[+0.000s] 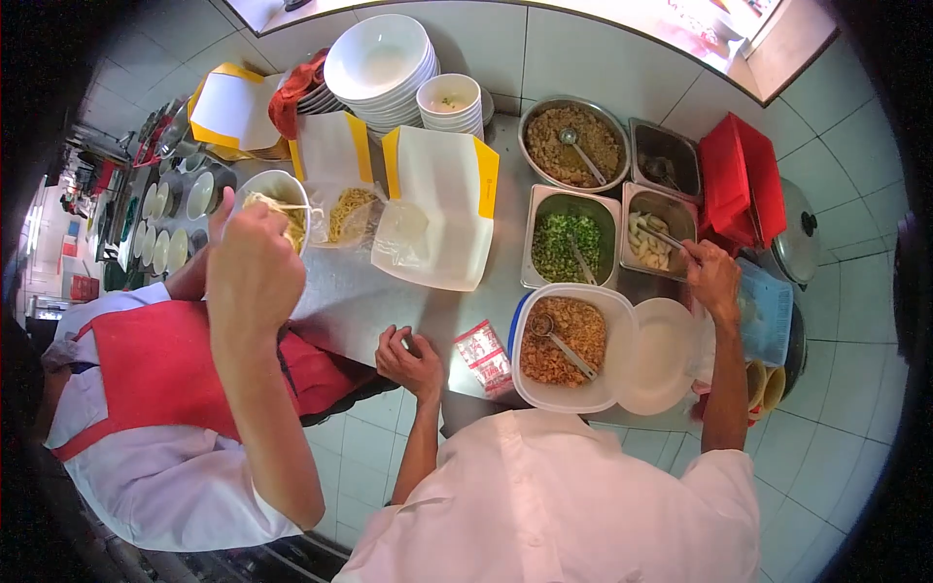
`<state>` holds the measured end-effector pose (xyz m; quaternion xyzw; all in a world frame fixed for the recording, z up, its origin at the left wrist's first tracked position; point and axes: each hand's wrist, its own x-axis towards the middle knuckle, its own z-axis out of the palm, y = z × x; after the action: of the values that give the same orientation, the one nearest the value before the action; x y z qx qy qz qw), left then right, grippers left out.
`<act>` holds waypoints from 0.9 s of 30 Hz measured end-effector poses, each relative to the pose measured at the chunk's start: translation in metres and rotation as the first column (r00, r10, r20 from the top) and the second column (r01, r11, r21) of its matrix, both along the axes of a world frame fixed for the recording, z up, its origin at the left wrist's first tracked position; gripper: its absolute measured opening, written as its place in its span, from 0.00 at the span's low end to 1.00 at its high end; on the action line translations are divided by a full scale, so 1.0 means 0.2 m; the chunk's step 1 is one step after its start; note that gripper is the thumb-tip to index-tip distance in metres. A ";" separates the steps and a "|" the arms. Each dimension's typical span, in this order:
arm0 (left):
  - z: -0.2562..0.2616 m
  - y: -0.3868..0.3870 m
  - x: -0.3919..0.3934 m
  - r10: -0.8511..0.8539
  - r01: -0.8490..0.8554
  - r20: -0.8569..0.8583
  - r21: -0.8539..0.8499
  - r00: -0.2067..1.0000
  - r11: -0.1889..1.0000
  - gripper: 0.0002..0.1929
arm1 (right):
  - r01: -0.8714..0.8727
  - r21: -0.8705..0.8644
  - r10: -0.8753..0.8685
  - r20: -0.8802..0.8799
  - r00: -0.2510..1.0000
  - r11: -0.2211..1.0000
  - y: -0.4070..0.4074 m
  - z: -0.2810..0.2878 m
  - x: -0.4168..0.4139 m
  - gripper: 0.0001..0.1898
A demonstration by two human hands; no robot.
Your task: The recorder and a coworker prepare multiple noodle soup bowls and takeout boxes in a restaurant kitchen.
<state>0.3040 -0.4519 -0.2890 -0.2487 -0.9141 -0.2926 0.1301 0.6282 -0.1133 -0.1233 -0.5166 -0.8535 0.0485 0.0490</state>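
Note:
My right hand (711, 277) is closed on the handle of metal tongs (662, 235), whose tips rest among pale sliced pieces in a steel pan (627, 191). My left hand (410, 362) hovers by the front edge of the steel counter, fingers loosely curled, nothing in it. Right of it lies a red-and-white printed packet (484, 357). Beside that, a plastic tub (619, 321) holds brown crumbly topping (576, 321) and a spoon. Chopped green onions (565, 237) fill another steel pan. An unfolded takeaway box (444, 240) with a clear plastic bag inside stands left of the pans.
At left, a co-worker in a red apron (175, 364) handles noodles in a white bowl (295, 186), beside a second box with noodles (351, 211). Behind are stacked white bowls (379, 58) and a round pan of minced food (547, 138). Red containers (743, 182) and a blue basket (765, 310) stand right.

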 end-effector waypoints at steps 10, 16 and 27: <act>0.00 0.00 0.00 0.000 0.002 -0.055 0.025 0.998 1.000 0.10 | 0.054 -0.010 -0.054 -0.063 0.997 0.999 -0.04 0.05 0.02 0.15; 0.01 -0.01 0.00 0.011 -0.010 -0.052 0.018 0.999 1.000 0.10 | 0.091 0.029 -0.089 -0.084 0.993 0.995 -0.06 0.00 0.00 0.20; 0.00 -0.01 0.02 0.007 -0.006 -0.092 0.018 0.996 1.000 0.09 | 0.195 0.009 -0.183 -0.310 0.933 0.981 -0.19 -0.04 0.05 0.22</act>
<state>0.3073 -0.4530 -0.2881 -0.2577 -0.9053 -0.2885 0.1752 0.6380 -0.1506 -0.1317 -0.5812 -0.7826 0.1064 0.1961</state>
